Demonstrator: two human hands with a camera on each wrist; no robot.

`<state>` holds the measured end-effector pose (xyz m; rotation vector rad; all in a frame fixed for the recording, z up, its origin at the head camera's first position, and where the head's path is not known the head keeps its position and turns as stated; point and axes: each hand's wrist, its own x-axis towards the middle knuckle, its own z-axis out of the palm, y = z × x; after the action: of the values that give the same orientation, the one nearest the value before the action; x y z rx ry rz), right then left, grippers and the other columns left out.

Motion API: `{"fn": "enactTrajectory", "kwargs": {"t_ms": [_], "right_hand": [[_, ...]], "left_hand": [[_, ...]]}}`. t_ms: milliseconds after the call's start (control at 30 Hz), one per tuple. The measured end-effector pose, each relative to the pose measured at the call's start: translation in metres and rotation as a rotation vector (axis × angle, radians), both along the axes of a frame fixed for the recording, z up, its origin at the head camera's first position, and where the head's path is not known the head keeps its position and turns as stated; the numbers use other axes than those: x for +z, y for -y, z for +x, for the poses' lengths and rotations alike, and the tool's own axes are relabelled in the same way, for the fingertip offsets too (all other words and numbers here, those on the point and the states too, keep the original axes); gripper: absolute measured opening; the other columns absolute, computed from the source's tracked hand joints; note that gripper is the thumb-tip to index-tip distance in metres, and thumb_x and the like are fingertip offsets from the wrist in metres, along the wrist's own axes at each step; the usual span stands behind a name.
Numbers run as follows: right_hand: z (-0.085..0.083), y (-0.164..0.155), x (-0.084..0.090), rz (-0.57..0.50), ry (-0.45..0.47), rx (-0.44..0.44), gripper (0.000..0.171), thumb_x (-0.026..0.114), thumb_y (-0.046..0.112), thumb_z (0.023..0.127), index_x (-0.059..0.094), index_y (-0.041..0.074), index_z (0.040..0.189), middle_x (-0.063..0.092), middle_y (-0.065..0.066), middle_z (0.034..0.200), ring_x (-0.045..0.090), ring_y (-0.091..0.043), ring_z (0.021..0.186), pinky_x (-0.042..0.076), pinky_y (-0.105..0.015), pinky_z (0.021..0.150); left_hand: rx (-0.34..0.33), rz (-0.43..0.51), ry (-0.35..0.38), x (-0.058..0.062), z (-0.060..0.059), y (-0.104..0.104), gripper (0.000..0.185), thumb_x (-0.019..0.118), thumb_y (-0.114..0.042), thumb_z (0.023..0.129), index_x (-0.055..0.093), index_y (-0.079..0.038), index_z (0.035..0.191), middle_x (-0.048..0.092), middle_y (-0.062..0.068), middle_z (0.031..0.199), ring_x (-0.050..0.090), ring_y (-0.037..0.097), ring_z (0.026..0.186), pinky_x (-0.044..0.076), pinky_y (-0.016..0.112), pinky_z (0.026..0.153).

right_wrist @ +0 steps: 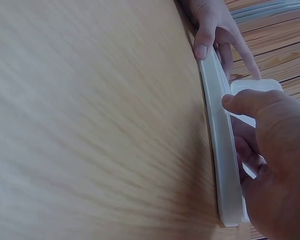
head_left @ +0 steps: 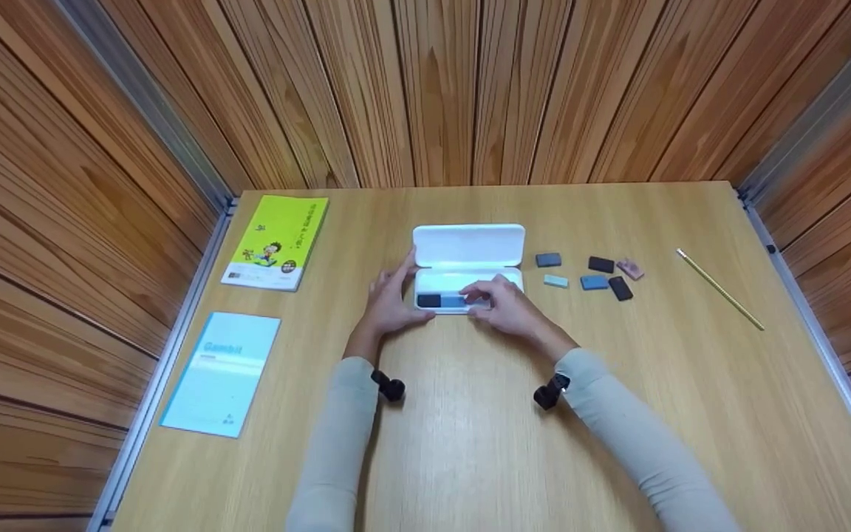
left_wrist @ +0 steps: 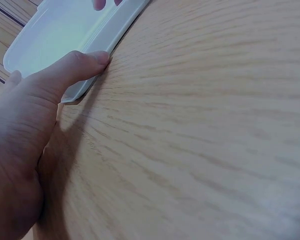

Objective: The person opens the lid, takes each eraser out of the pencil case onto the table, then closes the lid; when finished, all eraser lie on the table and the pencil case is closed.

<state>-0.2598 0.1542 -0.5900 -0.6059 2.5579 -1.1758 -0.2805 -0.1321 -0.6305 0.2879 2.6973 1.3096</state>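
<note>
Lying open on the desk (head_left: 462,443), a case (head_left: 468,246) holds a black eraser (head_left: 428,301) and a blue eraser (head_left: 452,301). The left hand (head_left: 390,304) grips the case's left end, fingers spread; the right hand's (head_left: 508,307) fingers bend over the blue eraser, any pinch impossible to tell. Loose erasers (head_left: 594,282) lie right.

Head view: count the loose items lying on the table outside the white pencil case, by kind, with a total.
Erasers: 6
Pencil: 1
Yellow-green book: 1
Light-blue Gambit booklet: 1
Total: 9
</note>
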Motion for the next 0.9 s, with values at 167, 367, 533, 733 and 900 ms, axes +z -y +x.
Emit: {"fn": "enactTrajectory", "kwargs": {"t_ms": [167,367,533,733,900], "right_hand": [[0.001,0.005,-0.005,-0.004,-0.017,-0.019,0.037,0.075,0.014,0.107,0.076,0.013,0.144,0.075,-0.014,0.132,0.055,-0.028,0.114,0.043,-0.039,0.099],[0.001,0.009,-0.008,-0.056,-0.035,-0.047,0.040,0.079,0.011,0.103,0.077,0.010,0.143,0.079,-0.017,0.131,0.056,-0.033,0.120,0.042,-0.041,0.102],[0.001,0.010,-0.006,-0.065,-0.021,-0.049,0.045,0.082,0.013,0.102,0.075,0.012,0.146,0.077,-0.016,0.133,0.054,-0.032,0.122,0.040,-0.041,0.103],[0.001,0.014,-0.002,-0.049,0.018,-0.057,0.046,0.082,0.015,0.103,0.075,0.012,0.148,0.074,-0.016,0.133,0.050,-0.031,0.120,0.038,-0.040,0.101],[0.000,0.017,-0.001,-0.019,0.038,-0.067,0.043,0.082,0.017,0.103,0.077,0.011,0.145,0.073,-0.016,0.134,0.048,-0.031,0.120,0.036,-0.041,0.101]], "left_hand": [[0.001,-0.005,-0.008,0.000,0.001,0.000,0.130,0.100,-0.040,0.084,0.013,-0.049,0.180,0.057,-0.009,0.174,0.039,0.036,0.157,0.021,0.062,0.133],[-0.013,-0.008,-0.022,0.001,0.001,-0.001,0.132,0.101,-0.039,0.083,0.013,-0.044,0.181,0.059,-0.007,0.172,0.043,0.035,0.151,0.024,0.060,0.130],[-0.016,-0.024,-0.030,0.002,0.000,-0.002,0.133,0.101,-0.040,0.083,0.012,-0.042,0.182,0.059,-0.006,0.171,0.045,0.034,0.148,0.026,0.058,0.128],[-0.013,-0.028,-0.028,0.002,-0.001,-0.002,0.132,0.101,-0.040,0.084,0.012,-0.042,0.182,0.060,-0.005,0.171,0.045,0.034,0.149,0.027,0.058,0.128],[-0.007,-0.027,-0.016,0.001,-0.001,-0.002,0.131,0.100,-0.042,0.084,0.012,-0.046,0.181,0.059,-0.007,0.172,0.044,0.033,0.148,0.027,0.058,0.128]]}}
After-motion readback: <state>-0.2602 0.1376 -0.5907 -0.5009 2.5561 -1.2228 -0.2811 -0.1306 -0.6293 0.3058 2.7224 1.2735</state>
